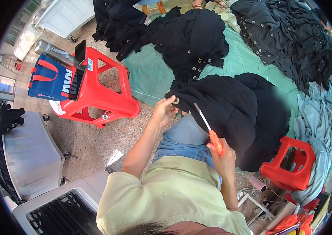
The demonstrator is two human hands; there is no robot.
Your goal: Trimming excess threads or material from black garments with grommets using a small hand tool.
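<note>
- Two hands are working over my lap: the left hand (165, 109) is pinching the edge of a black garment (221, 105) at a small round metal eyelet (176, 101), fingers clenched on the cloth.
- I am gripping a pair of scissors (209, 131) in the right hand (224, 156), fingers wrapped around the orange handles, with the silver blades pointing up and to the left toward the pinched edge; the blades are looking closed, and their tip is sitting just short of the cloth.
- The black garment is draping over my knees and spilling to the right, partly covering a green sheet (248, 58) spread on the floor.
- More dark garments are lying in a heap (197, 35) on that sheet ahead of me, and a bigger pile (291, 43) is stretching along the right.
- A red plastic stool (103, 94) is standing to my left, carrying a blue bag (50, 80) and a metal flask (54, 53).
- A second red stool (289, 168) is sitting at my right, beside grey-blue folded cloth (326, 121).
</note>
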